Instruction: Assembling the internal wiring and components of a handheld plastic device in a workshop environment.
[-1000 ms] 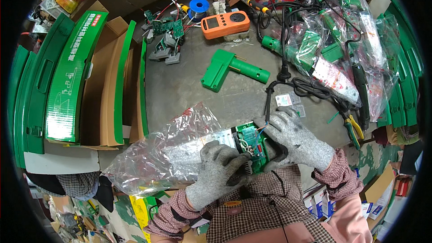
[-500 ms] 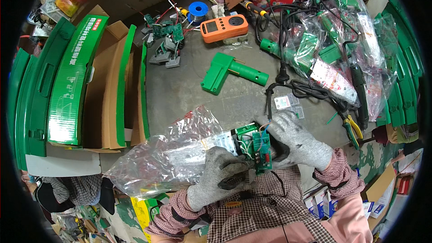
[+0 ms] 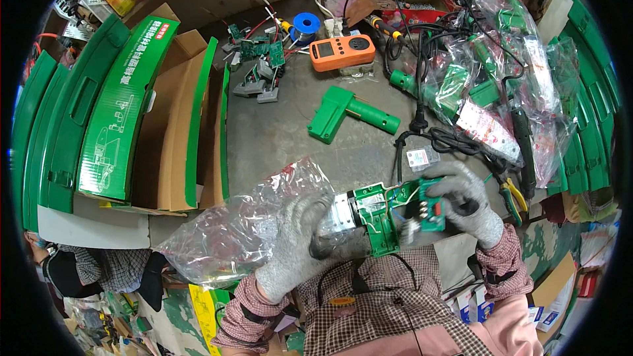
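Observation:
My left hand, in a grey glove, is closed around the silver metal body of a device near the table's front edge. Joined to that body is an opened green plastic housing with loose wires inside. My right hand, also gloved, grips a green circuit board to the right of the housing. Thin wires link board and housing, and small parts on the board are blurred. A crumpled clear plastic bag lies under and beside my left hand. Beyond the hands rests a green pistol-shaped housing piece.
Opened green cartons stand at the left. At the back are an orange meter, a blue solder spool and several circuit boards. Bagged green parts, black cables and pliers occupy the right.
My right hand has drawn the circuit board out to the right, away from the housing. My left hand has shifted from the housing's near side to the metal body. The view has turned slightly.

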{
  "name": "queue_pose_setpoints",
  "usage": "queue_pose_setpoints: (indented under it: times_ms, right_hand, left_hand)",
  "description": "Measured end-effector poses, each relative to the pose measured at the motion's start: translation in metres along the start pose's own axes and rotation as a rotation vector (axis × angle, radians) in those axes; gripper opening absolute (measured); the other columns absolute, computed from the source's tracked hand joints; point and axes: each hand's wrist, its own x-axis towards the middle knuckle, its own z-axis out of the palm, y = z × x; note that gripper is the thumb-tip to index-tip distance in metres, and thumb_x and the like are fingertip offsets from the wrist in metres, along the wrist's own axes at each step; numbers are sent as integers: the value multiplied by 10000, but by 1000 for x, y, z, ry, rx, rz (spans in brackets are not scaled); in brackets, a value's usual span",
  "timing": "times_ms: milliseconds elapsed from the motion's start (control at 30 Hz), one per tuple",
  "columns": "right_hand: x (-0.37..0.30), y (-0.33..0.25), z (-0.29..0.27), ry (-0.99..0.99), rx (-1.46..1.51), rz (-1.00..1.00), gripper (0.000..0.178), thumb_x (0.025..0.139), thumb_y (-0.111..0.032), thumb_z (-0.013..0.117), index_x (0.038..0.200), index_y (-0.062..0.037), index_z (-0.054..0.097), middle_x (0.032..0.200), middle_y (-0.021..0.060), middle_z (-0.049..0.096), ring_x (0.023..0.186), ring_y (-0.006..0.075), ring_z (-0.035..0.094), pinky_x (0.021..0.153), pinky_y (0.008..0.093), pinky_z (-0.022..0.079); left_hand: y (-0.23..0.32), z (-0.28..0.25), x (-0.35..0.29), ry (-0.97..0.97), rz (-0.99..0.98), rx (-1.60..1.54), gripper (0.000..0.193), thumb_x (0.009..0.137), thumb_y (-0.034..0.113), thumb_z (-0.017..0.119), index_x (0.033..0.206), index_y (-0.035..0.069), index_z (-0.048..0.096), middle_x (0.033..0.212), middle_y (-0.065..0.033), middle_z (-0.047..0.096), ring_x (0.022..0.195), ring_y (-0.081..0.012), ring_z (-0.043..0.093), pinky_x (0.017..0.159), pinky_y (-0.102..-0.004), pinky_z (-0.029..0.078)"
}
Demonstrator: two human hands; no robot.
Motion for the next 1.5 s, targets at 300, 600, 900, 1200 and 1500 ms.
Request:
queue_pose_setpoints:
  times_ms: [300, 600, 900, 1200, 1500]
  right_hand:
    - [-13, 9, -41, 417, 14, 79, 202, 866, -188, 777, 972, -65, 657, 1194, 167, 662, 1148, 295, 613, 1009, 431, 475]
    - [25, -40, -2, 377, 357, 20, 400, 857, -284, 812, 1096, -67, 577, 1269, 134, 610, 1172, 228, 595, 1031, 370, 464]
    - [30, -77, 57, 256, 648, 268, 335, 1020, -234, 621, 1270, -13, 590, 1121, 81, 676, 1015, 161, 676, 878, 294, 541]
    - [35, -110, 70, 243, 631, 438, 220, 997, -232, 625, 989, -13, 614, 820, 19, 634, 693, 71, 618, 640, 243, 484]
    - [23, -126, 73, 220, 616, 474, 237, 998, -238, 627, 880, -37, 588, 752, -1, 594, 650, 64, 572, 610, 243, 455]
  left_hand:
    - [-1, -7, 4, 29, 25, -66, 849, 735, 364, 865, 1416, 38, 477, 1407, -184, 502, 1326, -404, 446, 1123, -539, 342]
    - [55, -26, 34, 217, 86, -588, 818, 862, 200, 809, 1506, 16, 338, 1508, -212, 424, 1409, -332, 404, 1173, -484, 329]
    - [63, -15, 13, 289, -127, -1062, 782, 926, 207, 748, 1539, 56, 287, 1391, -152, 486, 1172, -226, 589, 914, -369, 592]
    - [79, -22, 3, 521, -170, -1221, 354, 980, 169, 679, 1279, -5, 606, 990, -52, 626, 895, -128, 595, 789, -275, 517]
    - [73, -15, -12, 487, -207, -1244, 253, 993, 143, 669, 1187, -20, 668, 933, -39, 673, 803, -91, 608, 729, -244, 528]
